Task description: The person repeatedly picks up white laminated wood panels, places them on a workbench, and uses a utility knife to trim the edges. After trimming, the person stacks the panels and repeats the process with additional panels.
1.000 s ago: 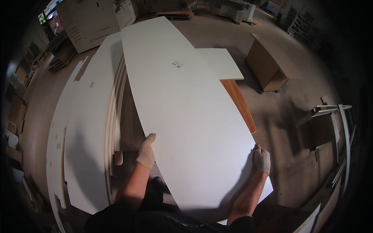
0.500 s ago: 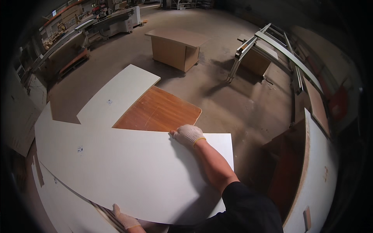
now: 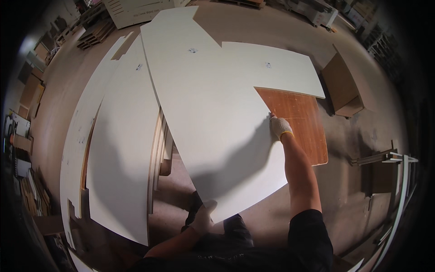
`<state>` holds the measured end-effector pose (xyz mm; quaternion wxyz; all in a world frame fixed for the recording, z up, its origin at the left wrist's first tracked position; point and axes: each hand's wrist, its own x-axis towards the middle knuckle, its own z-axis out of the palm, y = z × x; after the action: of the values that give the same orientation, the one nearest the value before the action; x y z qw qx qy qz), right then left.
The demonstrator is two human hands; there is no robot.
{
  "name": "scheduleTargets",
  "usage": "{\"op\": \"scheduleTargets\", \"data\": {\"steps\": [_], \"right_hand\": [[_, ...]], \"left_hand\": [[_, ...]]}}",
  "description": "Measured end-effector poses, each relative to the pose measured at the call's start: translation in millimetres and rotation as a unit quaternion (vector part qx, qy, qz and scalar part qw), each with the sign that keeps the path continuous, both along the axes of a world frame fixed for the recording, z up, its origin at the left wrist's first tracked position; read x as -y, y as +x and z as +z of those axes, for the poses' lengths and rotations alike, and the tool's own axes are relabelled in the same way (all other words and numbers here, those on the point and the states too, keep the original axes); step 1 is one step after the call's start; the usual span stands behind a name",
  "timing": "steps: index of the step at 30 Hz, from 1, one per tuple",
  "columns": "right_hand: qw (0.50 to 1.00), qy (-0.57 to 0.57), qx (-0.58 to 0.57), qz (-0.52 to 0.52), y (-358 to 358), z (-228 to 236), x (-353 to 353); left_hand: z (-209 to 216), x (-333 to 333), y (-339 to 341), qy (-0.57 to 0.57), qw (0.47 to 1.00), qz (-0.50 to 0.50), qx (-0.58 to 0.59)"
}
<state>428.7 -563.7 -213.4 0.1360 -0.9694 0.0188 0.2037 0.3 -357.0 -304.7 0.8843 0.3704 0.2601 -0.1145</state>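
The big white board [image 3: 213,118] now runs from 12 o'clock down to 6 o'clock, where half a second ago it lay across the lower left of the view. It overlaps the brown board [image 3: 301,124] at 3 o'clock and other white boards [image 3: 122,149] at 9 o'clock. The right arm is stretched forward, the gloved right hand [image 3: 280,128] gripping the board's right edge. The gloved left hand [image 3: 204,216] clasps its near corner at 6 o'clock.
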Motion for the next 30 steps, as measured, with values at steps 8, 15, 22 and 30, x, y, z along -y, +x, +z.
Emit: {"op": "scheduleTargets", "data": {"steps": [8, 15, 22, 30], "right_hand": [[0.896, -0.164, 0.097, 0.401, -33.2, -68.6, -48.0], [0.778, -0.220, 0.091, 0.582, -122.5, -73.1, -99.7], [0.857, 0.399, -0.270, 0.183, -212.6, -31.1, -200.8], [0.839, 0.398, -0.332, 0.167, -255.6, 5.0, -312.0]], "left_hand": [[25.1, -3.9, -68.9, -0.180, 0.914, 0.363, -0.029], [41.6, -37.2, -91.8, -0.045, 0.865, 0.498, 0.043], [56.4, -182.4, -123.3, 0.176, 0.781, 0.597, -0.049], [23.2, -345.5, -162.6, 0.231, 0.794, 0.558, -0.074]]}}
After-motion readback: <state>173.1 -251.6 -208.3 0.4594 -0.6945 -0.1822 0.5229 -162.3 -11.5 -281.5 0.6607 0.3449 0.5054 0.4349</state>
